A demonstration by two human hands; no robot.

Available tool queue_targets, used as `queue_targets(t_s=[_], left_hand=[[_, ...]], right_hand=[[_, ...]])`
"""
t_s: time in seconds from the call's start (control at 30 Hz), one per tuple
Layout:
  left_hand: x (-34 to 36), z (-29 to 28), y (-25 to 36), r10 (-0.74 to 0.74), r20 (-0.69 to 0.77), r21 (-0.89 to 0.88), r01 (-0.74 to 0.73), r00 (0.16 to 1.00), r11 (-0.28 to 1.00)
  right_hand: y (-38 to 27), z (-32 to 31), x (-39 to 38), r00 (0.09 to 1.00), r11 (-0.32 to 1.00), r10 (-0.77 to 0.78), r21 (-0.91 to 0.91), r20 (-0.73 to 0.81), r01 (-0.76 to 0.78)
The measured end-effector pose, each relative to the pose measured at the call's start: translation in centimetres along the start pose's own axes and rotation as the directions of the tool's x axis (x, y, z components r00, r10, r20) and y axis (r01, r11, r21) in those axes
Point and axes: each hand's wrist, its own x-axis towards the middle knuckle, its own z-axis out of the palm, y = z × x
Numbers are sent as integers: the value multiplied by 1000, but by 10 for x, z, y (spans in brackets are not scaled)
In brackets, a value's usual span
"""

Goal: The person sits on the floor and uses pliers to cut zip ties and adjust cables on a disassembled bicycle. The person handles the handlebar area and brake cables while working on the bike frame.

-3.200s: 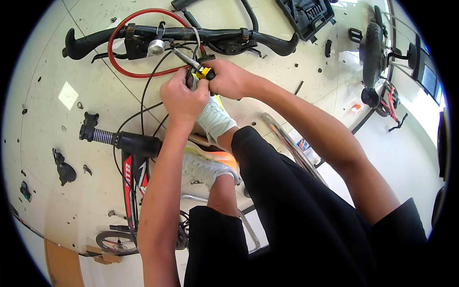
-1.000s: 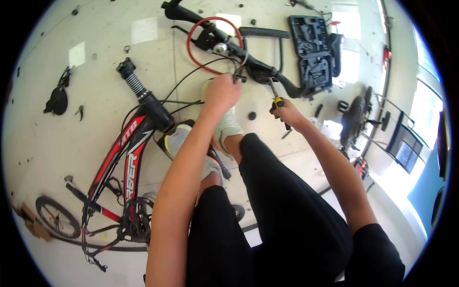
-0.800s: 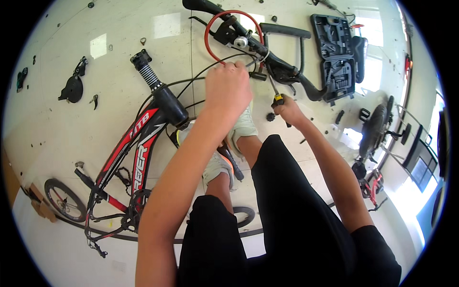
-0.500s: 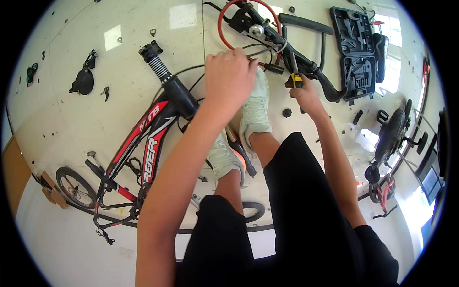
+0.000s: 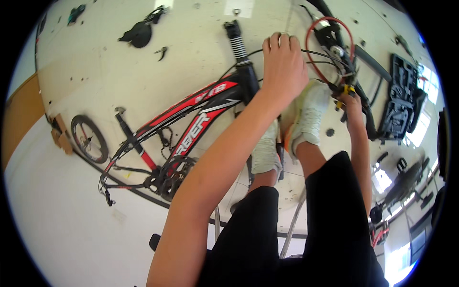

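Observation:
My left hand [image 5: 283, 69] is closed, with its fingers curled over a thin black cable [image 5: 319, 53] that passes from the bicycle frame to the handlebar. A yellow-and-black screwdriver [image 5: 350, 89] is in my right hand [image 5: 351, 103], beside the handlebar's cable ends; motion blur hides its tip. The black handlebar [image 5: 366, 98] lies on the floor at the upper right, with a red cable [image 5: 353, 36] looped over it. To the left lies the red-and-black bicycle frame [image 5: 205, 119], its fork tube [image 5: 237, 47] pointing away from me.
An opened black tool case [image 5: 399, 100] lies at the right. A wheel [image 5: 89, 138] is at the left, below a black derailleur part [image 5: 138, 33] and a small lever [image 5: 161, 53]. My white shoes [image 5: 311, 112] stand between frame and handlebar. Another wheel [image 5: 399, 184] is at the lower right.
The view has swung, so the frame and handlebar both appear farther right. Both hands stay by the cables, and the screwdriver remains in my right hand.

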Motion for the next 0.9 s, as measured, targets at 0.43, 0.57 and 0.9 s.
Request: queue_targets(t_s=[0.43, 0.57, 0.9], left_hand=[[-229, -280, -191, -998, 39, -425, 903, -46, -59], [-302, -322, -264, -886, 222, -661, 605, -407, -443], [-297, -320, -266, -940, 257, -808, 484, -224, -336]], right_hand=[[52, -11, -38, 994, 929, 68, -357, -88, -96], [68, -12, -34, 983, 924, 159, -338, -89, -180], [83, -16, -25, 993, 903, 46, -421, -104, -86]])
